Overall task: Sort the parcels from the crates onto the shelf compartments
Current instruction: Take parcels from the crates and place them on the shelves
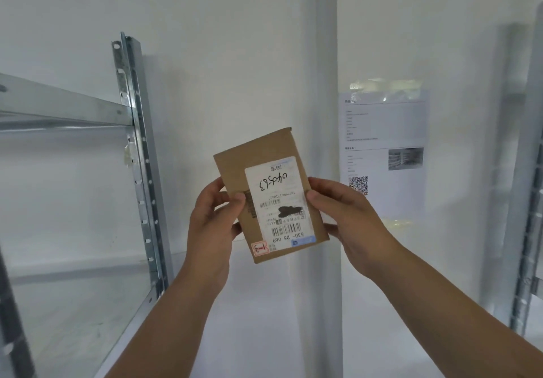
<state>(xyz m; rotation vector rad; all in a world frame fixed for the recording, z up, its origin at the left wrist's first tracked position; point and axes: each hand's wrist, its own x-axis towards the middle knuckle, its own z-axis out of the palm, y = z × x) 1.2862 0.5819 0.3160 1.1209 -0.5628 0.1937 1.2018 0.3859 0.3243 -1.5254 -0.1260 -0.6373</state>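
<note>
A small brown cardboard parcel (235, 160) is held up in front of me at the middle of the view, against a white wall. Its white shipping label faces me upside down, with handwriting, barcodes and a small red-framed sticker at the lower left corner. My left hand (213, 219) grips the parcel's left edge, thumb on the front. My right hand (343, 213) grips the right edge, thumb pressed on the label. A metal shelf (138, 154) stands to the left; the compartment I can see holds nothing.
A grey steel upright and crossbeam of the shelf fill the left side. A printed sheet (385, 148) with a QR code is taped to the wall at right. Another metal upright (529, 201) runs down the far right edge. No crates are in view.
</note>
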